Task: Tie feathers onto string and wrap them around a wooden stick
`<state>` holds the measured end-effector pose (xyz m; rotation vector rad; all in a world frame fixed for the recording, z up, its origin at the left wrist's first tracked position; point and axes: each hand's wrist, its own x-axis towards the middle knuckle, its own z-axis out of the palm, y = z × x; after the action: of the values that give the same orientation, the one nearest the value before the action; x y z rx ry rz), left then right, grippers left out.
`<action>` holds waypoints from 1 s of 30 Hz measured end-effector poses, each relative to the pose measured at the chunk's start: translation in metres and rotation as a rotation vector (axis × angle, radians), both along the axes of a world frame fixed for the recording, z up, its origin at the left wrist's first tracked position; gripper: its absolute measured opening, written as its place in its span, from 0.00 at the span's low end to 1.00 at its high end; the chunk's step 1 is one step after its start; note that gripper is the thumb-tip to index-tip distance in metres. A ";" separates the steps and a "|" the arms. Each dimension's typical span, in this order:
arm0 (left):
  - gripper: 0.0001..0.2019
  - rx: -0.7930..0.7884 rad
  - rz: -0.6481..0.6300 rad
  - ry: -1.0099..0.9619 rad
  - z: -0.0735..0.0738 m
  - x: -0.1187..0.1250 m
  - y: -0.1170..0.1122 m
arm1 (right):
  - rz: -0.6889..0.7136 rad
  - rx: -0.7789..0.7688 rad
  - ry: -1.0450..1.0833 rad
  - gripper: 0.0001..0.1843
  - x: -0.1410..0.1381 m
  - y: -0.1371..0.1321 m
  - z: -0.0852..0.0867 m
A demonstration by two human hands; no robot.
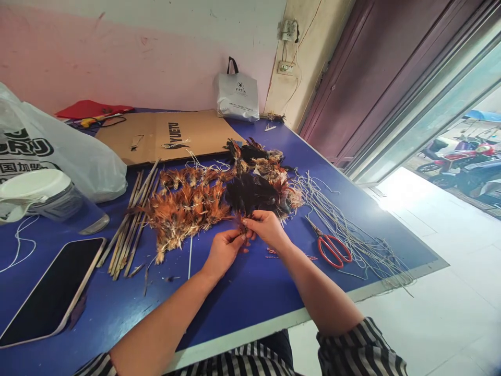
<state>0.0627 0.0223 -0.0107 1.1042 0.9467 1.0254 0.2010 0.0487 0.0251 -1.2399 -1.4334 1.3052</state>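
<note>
My left hand [227,249] and my right hand [266,228] meet over the blue table, fingers pinched together on a small bunch of brown feathers [241,223]. The fingers partly hide its lower end. Just beyond them lies a pile of black feathers [250,193], with reddish and pale ones at its right side. To the left, bundles of orange-brown feathers [188,206] are spread in rows. Red-handled scissors [334,250] lie right of my right forearm, beside a heap of pale strings [348,224]. A short red-and-white cord [291,255] is partly behind that forearm.
Thin sticks [131,224] lie left of the feathers, near a phone [52,287] and a lidded clear jar [55,198]. A white plastic bag [58,141] stands behind the jar. Flat cardboard [164,136] and a grey bag [237,96] are at the back of the table [250,308].
</note>
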 end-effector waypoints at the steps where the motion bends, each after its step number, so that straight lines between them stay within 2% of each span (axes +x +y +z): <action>1: 0.12 0.007 0.000 0.000 0.000 0.000 0.000 | 0.008 -0.009 0.034 0.12 0.000 0.000 0.000; 5: 0.14 -0.061 -0.032 0.021 0.002 0.000 0.000 | -0.017 -0.045 0.221 0.13 0.005 0.002 0.001; 9: 0.15 -0.083 -0.088 0.082 0.004 -0.001 0.003 | -0.106 -0.049 0.422 0.15 0.019 0.007 0.008; 13: 0.13 -0.111 -0.061 0.084 0.007 -0.006 0.007 | -0.331 0.080 0.598 0.15 0.052 0.016 0.018; 15: 0.12 -0.169 -0.024 0.026 0.010 -0.009 0.009 | -0.456 0.171 0.621 0.15 0.069 0.020 0.021; 17: 0.11 -0.236 0.012 -0.043 0.012 -0.010 0.009 | -0.503 0.196 0.589 0.14 0.079 0.022 0.022; 18: 0.09 -0.268 0.026 -0.074 0.013 -0.010 0.009 | -0.480 0.172 0.554 0.14 0.079 0.022 0.021; 20: 0.08 -0.315 0.040 -0.122 0.015 -0.010 0.009 | -0.340 0.071 0.440 0.14 0.070 0.019 0.018; 22: 0.06 -0.336 0.037 -0.159 0.016 -0.009 0.009 | -0.150 -0.034 0.292 0.12 0.052 0.013 0.013; 24: 0.06 -0.340 0.022 -0.188 0.016 -0.009 0.010 | -0.032 -0.058 0.169 0.11 0.030 0.007 0.008; 27: 0.07 -0.326 0.010 -0.204 0.013 -0.010 0.012 | -0.002 -0.014 0.035 0.10 0.007 0.001 0.001; 30: 0.06 -0.310 0.014 -0.211 0.009 -0.010 0.013 | -0.024 0.011 0.010 0.09 -0.001 0.001 -0.005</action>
<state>0.0523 0.0356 -0.0012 0.7190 0.9074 0.9484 0.1996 0.0497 0.0197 -1.2383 -1.4131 1.2837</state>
